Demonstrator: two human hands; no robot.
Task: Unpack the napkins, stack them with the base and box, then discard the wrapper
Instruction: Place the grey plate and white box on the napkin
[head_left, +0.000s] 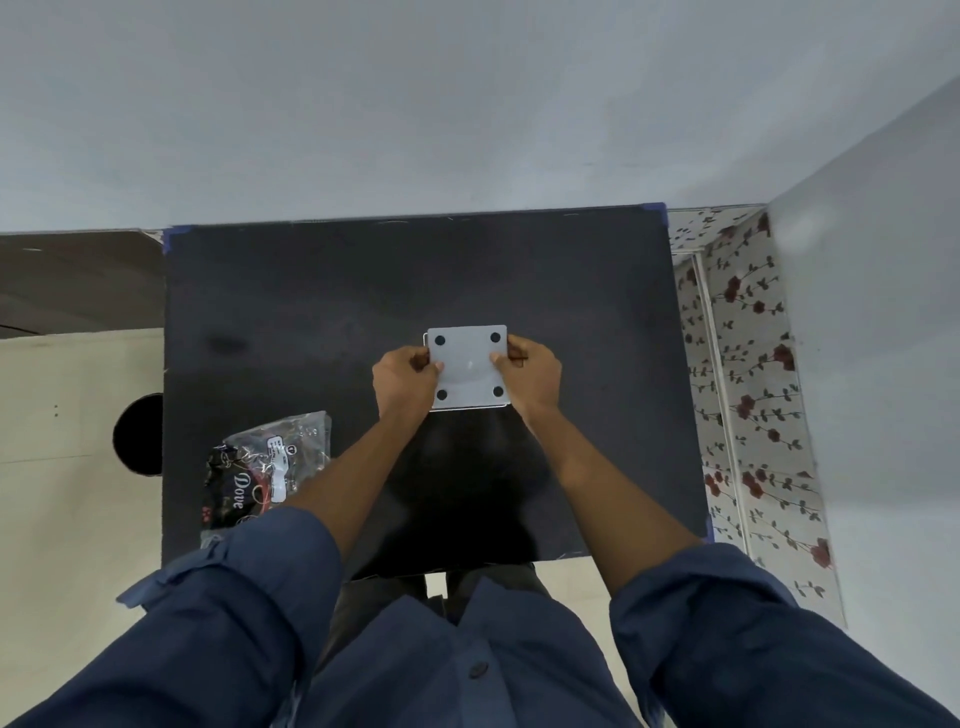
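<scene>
A flat grey square base (467, 364) with a black round pad at each corner faces up at the middle of the black table (291, 312). My left hand (405, 382) grips its left edge and my right hand (532, 376) grips its right edge, thumbs on top. A thin white edge shows under the base along its left and near sides; what lies beneath is hidden. The crumpled clear and black wrapper (270, 470), printed "Dove", lies on the table's near left part, apart from both hands. My left forearm covers part of it.
The black table's far edge meets a pale wall. A cream surface with a dark round hole (140, 434) is on the left. A floral-patterned surface (748, 395) runs along the table's right side. My blue sleeves fill the near view.
</scene>
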